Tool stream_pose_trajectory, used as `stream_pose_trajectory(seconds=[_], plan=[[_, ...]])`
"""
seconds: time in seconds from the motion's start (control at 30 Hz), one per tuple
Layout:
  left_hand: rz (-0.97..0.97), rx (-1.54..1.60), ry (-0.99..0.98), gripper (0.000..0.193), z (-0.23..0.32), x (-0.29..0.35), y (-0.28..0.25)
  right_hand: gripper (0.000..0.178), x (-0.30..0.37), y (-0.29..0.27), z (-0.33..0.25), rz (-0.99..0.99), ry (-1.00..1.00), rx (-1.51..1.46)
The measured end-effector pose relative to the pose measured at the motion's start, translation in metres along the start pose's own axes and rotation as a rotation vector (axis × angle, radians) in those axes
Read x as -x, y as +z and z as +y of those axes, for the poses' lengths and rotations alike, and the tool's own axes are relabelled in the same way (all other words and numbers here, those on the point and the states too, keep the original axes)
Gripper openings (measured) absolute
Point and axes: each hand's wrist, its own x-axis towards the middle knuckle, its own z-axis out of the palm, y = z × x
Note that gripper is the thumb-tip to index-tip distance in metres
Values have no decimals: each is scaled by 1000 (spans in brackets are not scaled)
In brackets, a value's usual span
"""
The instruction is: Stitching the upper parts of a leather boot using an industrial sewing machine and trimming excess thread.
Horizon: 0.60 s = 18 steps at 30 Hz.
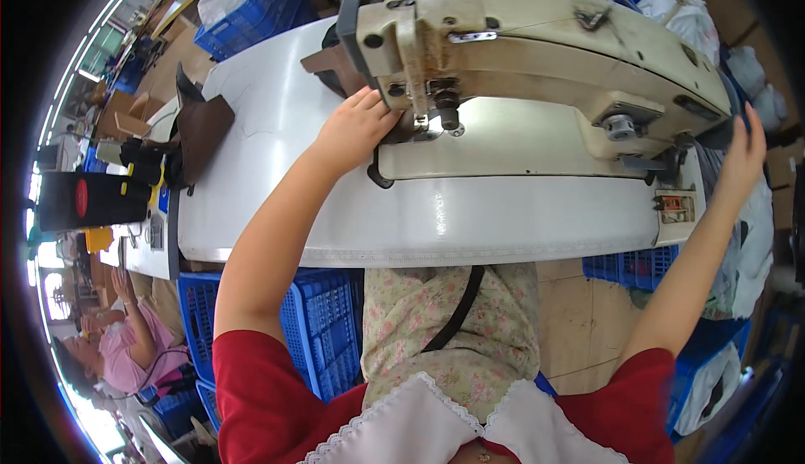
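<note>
A cream sewing machine point(520, 53) stands across the white table, its head to the left. My left hand point(356, 132) is beside the needle area, fingers closed on a brown leather-like piece point(402, 131). Part of that piece lies under the presser foot and is hidden by the hand and machine head. More brown material point(335, 65) shows behind the head. At the machine's far right end, my right hand point(742, 158) rests against the dark handwheel point(719, 137) with its fingers stretched out.
Another brown piece point(205, 132) lies at the table's left edge. Blue crates point(323, 330) stand below the table and behind it point(251, 15). Plastic bags point(755, 246) hang at the right. A person in pink point(130, 342) sits at the far left.
</note>
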Motion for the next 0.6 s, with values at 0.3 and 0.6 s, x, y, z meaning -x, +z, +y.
stream_pose_trajectory(seconds=[0.3,0.6], plan=[[82,-26,13,31,2,1,12,59,-31,20,113,-143,418,-135],[45,-78,65,32,0,0,18,62,-51,30,114,-263,363,147]])
